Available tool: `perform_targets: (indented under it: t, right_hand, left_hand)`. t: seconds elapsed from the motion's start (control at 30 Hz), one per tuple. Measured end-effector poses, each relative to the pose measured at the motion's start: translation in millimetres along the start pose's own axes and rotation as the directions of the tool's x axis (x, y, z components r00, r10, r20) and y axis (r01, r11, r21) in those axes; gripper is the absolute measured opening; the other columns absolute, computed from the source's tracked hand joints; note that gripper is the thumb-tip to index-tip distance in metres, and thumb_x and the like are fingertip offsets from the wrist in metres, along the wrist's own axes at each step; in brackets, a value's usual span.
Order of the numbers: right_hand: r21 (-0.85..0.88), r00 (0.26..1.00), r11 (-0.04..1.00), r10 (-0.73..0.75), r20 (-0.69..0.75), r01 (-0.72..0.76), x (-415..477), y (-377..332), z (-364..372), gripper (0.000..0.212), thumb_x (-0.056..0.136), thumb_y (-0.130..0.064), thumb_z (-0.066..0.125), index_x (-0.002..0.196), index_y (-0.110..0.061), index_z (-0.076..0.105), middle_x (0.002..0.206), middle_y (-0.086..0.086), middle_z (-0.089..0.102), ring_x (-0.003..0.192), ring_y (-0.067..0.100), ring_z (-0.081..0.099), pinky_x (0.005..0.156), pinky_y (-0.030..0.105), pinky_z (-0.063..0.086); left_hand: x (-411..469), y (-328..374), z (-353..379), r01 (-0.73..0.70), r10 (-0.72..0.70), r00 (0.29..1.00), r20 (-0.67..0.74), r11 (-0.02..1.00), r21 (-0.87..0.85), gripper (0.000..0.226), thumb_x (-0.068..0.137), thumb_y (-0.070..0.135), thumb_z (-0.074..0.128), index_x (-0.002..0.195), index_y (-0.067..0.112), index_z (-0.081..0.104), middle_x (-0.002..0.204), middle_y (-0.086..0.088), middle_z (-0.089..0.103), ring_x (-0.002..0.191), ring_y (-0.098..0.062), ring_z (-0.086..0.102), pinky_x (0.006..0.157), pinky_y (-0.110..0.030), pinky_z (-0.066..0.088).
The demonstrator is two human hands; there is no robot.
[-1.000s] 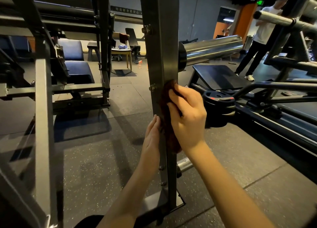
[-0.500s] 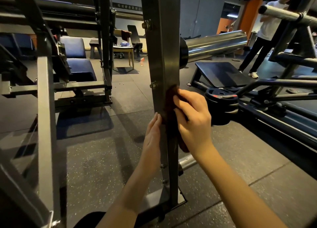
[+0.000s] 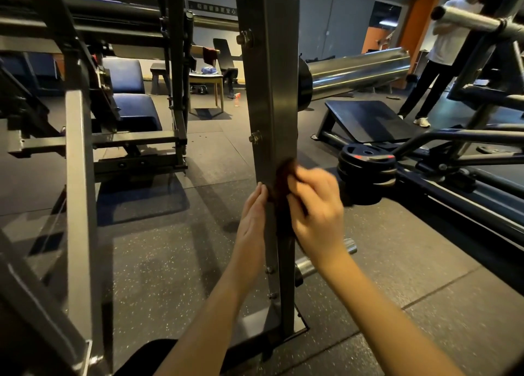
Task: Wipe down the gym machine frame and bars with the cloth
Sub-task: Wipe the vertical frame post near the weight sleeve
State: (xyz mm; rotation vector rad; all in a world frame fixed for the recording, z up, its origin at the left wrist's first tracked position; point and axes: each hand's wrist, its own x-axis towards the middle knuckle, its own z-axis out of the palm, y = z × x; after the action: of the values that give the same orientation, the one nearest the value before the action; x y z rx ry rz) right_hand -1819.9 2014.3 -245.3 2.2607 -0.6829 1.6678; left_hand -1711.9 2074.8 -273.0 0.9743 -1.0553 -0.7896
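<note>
Dark reddish-brown cloth (image 3: 284,173), bunched, pressed to the front face of the grey steel upright (image 3: 269,92) of the machine frame, just below a bolt (image 3: 255,137). Right hand (image 3: 314,203): fingers curled round the cloth, outline blurred. Left hand (image 3: 252,214): fingers straight, laid flat against the upright's left edge, holding nothing. Most of the cloth is hidden under the right hand; its lower end is hard to tell from the dark steel. Upright's top is cut off by the frame edge.

One left hand (image 3: 252,218), one right hand (image 3: 317,205), one cloth (image 3: 283,174), one frame post (image 3: 269,92), one bystander (image 3: 449,47).
</note>
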Motion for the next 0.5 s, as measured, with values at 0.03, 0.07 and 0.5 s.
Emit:
perform_targets:
  t: [0.03, 0.07, 0.5]
  right_hand:
    - [-0.001, 0.997, 0.999, 0.045, 0.063, -0.045, -22, 1, 1, 0.016, 0.088, -0.005, 0.056, 0.095, 0.004, 0.068, 0.111, 0.010, 0.056, 0.100, 0.035, 0.058, 0.094, 0.016, 0.038]
    - [-0.003, 0.988, 0.996, 0.086, 0.128, -0.087, -41, 1, 2, 0.017, 0.087, -0.007, 0.054, 0.092, 0.003, 0.067, 0.110, 0.007, 0.052, 0.099, 0.033, 0.058, 0.089, 0.017, 0.040]
    - [0.007, 0.956, 0.970, 0.239, 0.170, -0.244, -84, 8, 13, 0.010, 0.078, 0.005, 0.068, 0.087, 0.000, 0.066, 0.111, 0.008, 0.052, 0.101, 0.023, 0.050, 0.087, 0.023, 0.042]
  left_hand:
    - [-1, 0, 0, -0.014, 0.014, 1.000, 0.000, 0.998, 0.053, 0.049, 0.099, 0.039, 0.028, 0.144, 0.025, 0.040, 0.141, 0.018, 0.045, 0.125, 0.014, 0.041, 0.104, -0.009, 0.036]
    - [-2, -1, -1, -0.020, 0.020, 1.000, -0.005, 0.996, 0.090, 0.055, 0.096, 0.043, 0.027, 0.146, 0.025, 0.037, 0.144, 0.019, 0.040, 0.127, 0.018, 0.036, 0.105, -0.005, 0.030]
    - [-9, -14, -7, 0.098, -0.101, 0.994, 0.027, 0.989, 0.114, 0.065, 0.089, 0.047, 0.031, 0.147, 0.019, 0.037, 0.142, 0.013, 0.043, 0.121, 0.017, 0.042, 0.098, 0.000, 0.032]
